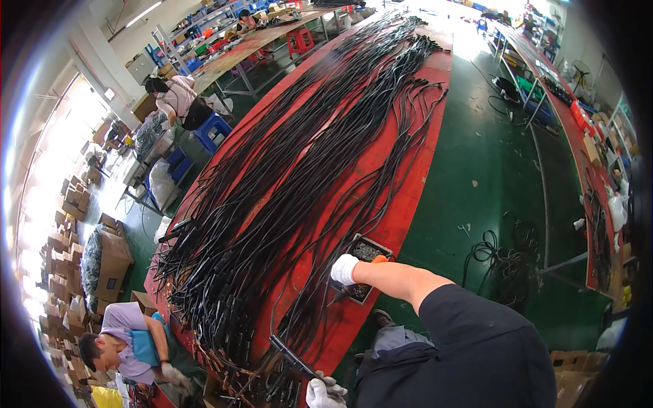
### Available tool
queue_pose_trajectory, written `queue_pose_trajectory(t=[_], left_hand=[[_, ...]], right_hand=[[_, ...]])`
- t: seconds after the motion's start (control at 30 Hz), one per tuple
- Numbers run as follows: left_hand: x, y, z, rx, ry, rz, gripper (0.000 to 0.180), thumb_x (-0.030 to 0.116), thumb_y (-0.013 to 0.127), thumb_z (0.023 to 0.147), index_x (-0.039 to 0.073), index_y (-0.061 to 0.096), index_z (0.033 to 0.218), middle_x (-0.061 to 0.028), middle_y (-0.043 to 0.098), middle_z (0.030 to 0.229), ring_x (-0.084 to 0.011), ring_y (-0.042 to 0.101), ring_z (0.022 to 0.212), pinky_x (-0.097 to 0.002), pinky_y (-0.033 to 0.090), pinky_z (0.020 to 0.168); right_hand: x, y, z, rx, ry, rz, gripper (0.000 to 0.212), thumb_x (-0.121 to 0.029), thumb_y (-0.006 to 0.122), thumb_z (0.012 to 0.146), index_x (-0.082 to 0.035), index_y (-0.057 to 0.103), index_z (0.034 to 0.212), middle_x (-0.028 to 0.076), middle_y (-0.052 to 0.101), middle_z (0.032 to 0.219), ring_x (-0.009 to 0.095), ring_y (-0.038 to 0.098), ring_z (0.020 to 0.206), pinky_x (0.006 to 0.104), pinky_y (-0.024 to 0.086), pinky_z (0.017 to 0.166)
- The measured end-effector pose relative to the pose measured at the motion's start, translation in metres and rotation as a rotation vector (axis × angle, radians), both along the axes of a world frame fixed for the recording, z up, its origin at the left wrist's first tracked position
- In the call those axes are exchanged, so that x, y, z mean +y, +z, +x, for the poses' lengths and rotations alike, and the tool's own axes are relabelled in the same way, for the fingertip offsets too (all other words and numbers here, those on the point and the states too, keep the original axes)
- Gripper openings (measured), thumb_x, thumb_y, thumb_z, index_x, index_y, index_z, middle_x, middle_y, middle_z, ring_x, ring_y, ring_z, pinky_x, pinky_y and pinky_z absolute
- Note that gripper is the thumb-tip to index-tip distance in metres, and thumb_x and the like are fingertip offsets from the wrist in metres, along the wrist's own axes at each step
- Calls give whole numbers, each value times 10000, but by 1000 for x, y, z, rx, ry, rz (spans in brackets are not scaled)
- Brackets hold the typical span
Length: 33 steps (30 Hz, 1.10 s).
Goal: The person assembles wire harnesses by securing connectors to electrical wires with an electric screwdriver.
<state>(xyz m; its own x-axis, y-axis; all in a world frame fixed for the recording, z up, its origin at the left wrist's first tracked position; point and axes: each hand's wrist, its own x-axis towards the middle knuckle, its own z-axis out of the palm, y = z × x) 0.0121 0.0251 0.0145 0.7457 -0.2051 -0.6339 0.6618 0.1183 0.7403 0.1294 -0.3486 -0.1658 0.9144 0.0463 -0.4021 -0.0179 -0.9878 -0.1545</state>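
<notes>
My left hand (326, 392), in a white glove, is closed around one end of a black tube-shaped cable part (291, 355) at the table's near end. A thin black cable runs on from its far end. My right hand (345, 269), also white-gloved, is closed beside a small tray (368, 239) of small metal pieces. An orange piece (381, 259) shows behind that hand and something dark pokes out below it; the kind of thing held is hidden. Long black cables (320, 156) lie in bundles along the red tabletop (408, 197), with thicker black ends gathered on the left.
At the lower left a gloved co-worker (132, 340) leans by the table. Another person (183, 102) sits farther back near a blue stool (213, 129). Cardboard boxes (112, 262) stand left. Coiled cable (500, 262) lies on the green floor; a long bench (571, 143) runs along the right.
</notes>
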Motion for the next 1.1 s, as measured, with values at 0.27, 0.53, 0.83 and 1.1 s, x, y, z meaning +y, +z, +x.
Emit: queue_pose_trajectory(t=[0.27,0.53,0.83,1.1], left_hand=[[2,-3,1,5,3,18,328,300,563,1100,29,625,1275,-40,648,880,-105,531,608,-263,482,564],[11,4,-5,-4,66,-6,298,278,577,1094,39,641,1259,-37,653,876,-105,537,606,-271,486,557],[10,-10,-9,44,39,-73,320,253,542,1102,-24,597,1253,-92,655,862,-134,614,604,-305,547,556],[-2,-10,2,15,-11,-101,375,278,575,1091,-40,588,1288,-75,665,910,-116,623,633,-290,555,572]], right_hand=[[-10,7,4,19,84,-65,212,-161,680,820,-120,821,973,108,791,959,339,768,898,449,602,732],[-6,8,19,5,274,-86,225,-145,670,817,-132,821,983,119,790,975,351,762,918,452,607,764],[-18,10,-9,8,66,21,225,-259,659,792,-111,780,913,150,761,880,374,747,861,473,591,751],[-31,-9,-17,-245,-77,222,176,-243,658,859,-134,767,946,141,753,906,361,727,888,465,577,798]])
